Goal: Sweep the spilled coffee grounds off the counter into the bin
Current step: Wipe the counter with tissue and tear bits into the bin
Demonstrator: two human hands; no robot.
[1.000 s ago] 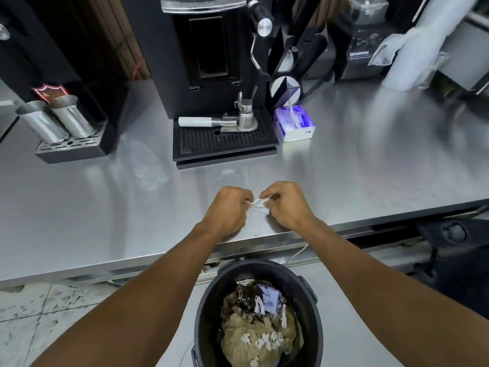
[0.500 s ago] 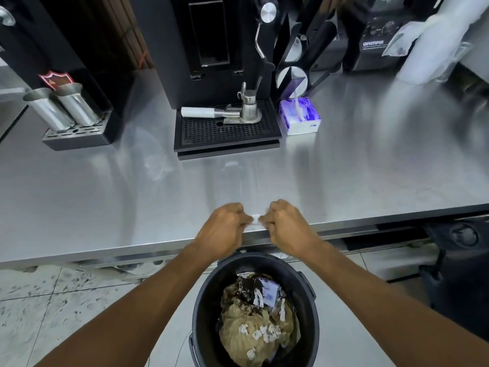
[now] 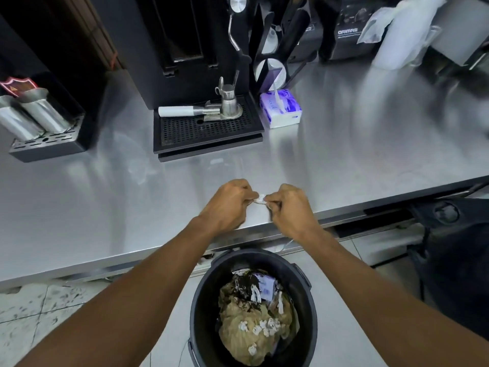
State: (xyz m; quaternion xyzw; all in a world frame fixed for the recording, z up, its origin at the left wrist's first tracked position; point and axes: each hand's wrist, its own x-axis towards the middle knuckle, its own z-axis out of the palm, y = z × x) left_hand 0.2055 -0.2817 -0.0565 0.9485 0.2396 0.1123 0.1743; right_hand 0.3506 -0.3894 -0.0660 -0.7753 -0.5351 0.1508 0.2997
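My left hand (image 3: 228,205) and my right hand (image 3: 288,207) are fisted side by side over the front edge of the steel counter (image 3: 105,207). Between them they pinch a small white scrap of tissue (image 3: 260,199). Directly below, on the floor, stands a black bin (image 3: 201,300) holding brown paper, dark coffee grounds and white tissue bits. No loose grounds show on the counter surface around my hands.
A black coffee machine with drip tray (image 3: 206,133) and a portafilter (image 3: 201,111) stands at the back. A purple tissue pack (image 3: 281,108) lies to its right. Steel jugs (image 3: 34,115) sit far left, a black stool (image 3: 455,247) at right.
Both hands slid toward the counter's front edge and stayed together on the tissue scrap; the camera tilted and moved, so the bin and counter shifted in view.
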